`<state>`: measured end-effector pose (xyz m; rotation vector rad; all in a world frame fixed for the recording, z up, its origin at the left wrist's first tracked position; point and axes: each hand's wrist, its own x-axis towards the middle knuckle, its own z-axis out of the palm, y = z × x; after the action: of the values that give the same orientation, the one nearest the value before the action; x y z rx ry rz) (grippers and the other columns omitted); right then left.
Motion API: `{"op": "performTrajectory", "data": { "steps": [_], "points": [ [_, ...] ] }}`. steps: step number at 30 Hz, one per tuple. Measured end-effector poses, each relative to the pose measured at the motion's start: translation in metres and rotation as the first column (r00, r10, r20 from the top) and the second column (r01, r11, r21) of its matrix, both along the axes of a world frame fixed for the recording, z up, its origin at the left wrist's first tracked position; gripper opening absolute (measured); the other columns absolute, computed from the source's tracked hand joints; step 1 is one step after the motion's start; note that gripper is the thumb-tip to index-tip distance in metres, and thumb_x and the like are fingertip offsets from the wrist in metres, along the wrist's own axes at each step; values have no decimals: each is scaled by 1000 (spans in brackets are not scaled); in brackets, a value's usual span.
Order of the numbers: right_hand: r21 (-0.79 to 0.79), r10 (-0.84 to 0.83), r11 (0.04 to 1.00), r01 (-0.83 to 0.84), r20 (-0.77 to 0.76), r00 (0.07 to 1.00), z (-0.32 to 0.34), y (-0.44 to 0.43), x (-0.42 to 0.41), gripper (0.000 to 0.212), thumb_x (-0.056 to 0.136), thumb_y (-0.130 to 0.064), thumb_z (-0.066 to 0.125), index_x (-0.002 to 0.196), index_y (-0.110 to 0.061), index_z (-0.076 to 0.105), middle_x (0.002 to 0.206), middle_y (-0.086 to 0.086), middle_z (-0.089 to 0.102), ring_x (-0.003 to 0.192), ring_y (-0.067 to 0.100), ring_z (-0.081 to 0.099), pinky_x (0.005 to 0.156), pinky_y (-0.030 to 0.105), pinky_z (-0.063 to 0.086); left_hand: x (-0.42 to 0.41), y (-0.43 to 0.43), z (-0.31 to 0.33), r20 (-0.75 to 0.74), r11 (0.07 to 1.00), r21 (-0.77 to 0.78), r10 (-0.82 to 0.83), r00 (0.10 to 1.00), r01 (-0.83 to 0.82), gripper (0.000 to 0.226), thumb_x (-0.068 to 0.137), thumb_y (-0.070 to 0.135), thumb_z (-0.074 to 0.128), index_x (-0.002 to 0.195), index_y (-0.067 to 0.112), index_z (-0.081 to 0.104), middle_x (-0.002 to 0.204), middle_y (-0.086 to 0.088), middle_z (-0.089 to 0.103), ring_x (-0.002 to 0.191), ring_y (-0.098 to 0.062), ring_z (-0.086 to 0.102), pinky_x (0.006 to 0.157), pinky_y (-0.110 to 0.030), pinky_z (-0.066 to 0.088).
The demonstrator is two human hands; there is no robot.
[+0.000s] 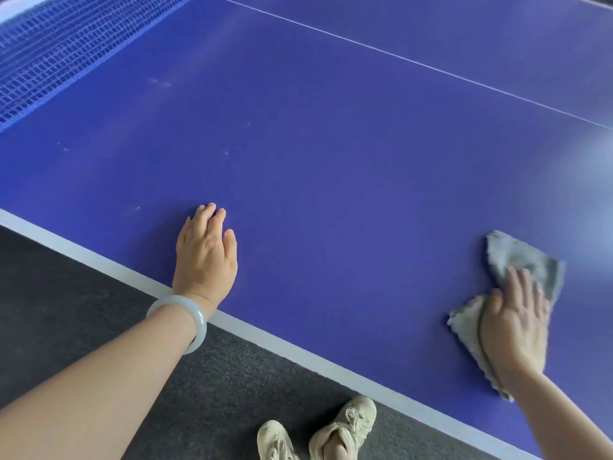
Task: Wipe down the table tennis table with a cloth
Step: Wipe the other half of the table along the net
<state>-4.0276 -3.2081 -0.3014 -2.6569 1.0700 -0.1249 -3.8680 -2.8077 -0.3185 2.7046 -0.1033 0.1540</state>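
Note:
The blue table tennis table (331,161) fills most of the view, with a white edge stripe along its near side. My right hand (512,320) presses flat on a grey fluffy cloth (527,260) at the right, near the table's edge. The cloth sticks out beyond my fingers and beside my wrist. My left hand (205,254) rests palm down on the bare table surface just inside the white stripe, fingers together, holding nothing. A pale bangle sits on that wrist.
The blue net (49,58) runs across the upper left. A thin white centre line (414,63) crosses the far surface. Small pale marks dot the table left of centre. Dark grey carpet (83,293) lies below the table edge, with my pale shoes (318,433) on it.

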Motion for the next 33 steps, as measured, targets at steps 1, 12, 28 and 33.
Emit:
{"op": "performTrajectory", "data": {
  "steps": [1,12,28,33],
  "points": [
    [-1,-95,995,95,-6,995,0,0,4,54,105,-28,25,157,-13,25,165,6,17,153,26,9,125,40,4,0,0,-1,3,1000,3,5,1000,-5,42,102,19,41,140,1,48,150,-14,40,143,-30,32,120,-46,20],
    [20,650,759,-651,40,759,-15,251,106,59,105,-31,24,160,-17,7,167,2,0,153,21,-11,124,36,-11,-2,1,10,-51,997,-74,-13,999,9,42,103,14,42,143,2,46,155,-10,35,146,-26,26,120,-42,18],
    [-13,132,991,-133,-49,990,-8,103,22,71,94,-45,12,157,-11,21,166,7,12,154,27,3,125,40,-1,5,46,-1,7,983,77,-169,986,168,48,103,26,32,145,5,43,153,-8,38,142,-23,35,118,-38,29],
    [-13,498,867,-498,6,867,-17,226,88,60,104,-38,19,160,-20,4,166,-2,-6,153,18,-14,123,34,-12,4,48,1,24,994,-13,-107,994,107,43,103,22,37,142,5,46,149,-7,43,139,-21,38,116,-34,30]
  ]
}}
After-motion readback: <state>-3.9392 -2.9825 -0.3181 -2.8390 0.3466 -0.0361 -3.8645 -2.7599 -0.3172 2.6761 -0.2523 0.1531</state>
